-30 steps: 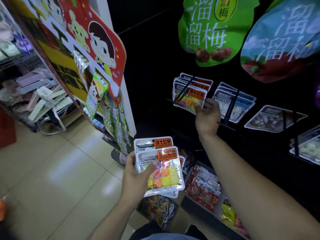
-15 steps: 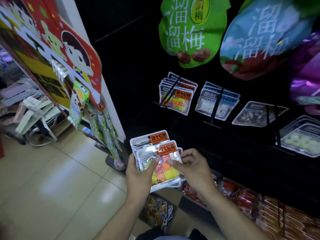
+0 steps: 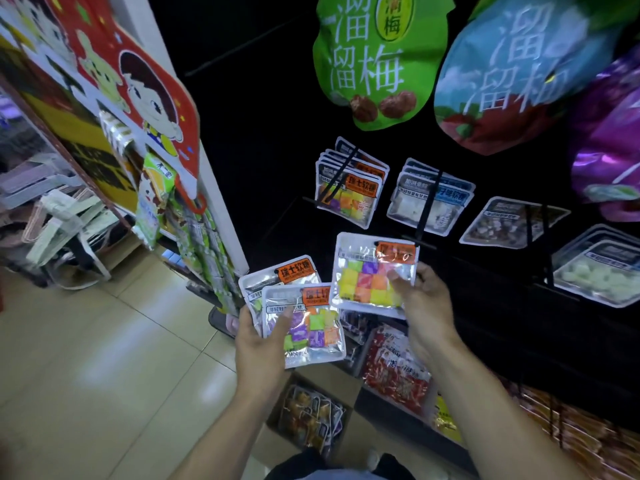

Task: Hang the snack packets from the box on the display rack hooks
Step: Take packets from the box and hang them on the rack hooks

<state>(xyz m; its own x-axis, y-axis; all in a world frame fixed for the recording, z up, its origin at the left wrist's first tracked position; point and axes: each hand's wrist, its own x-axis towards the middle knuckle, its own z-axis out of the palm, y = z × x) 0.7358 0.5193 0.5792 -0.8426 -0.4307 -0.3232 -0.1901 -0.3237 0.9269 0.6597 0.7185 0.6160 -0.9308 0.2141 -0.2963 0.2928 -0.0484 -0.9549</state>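
Right hand pinched one packet by its right edge, hole above the fingertips. Left hand gripped the stack, thumb on top. Hook looked nearly full, possibly; a blurred hole could miss it and the packet could drop.

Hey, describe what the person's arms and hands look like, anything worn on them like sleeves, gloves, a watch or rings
Both forearms are bare right down to the bottom edge of the picture, with no sleeve in view. The left hand and right hand wear no gloves. No watch, bracelet or ring shows on either wrist or on the fingers that are visible.
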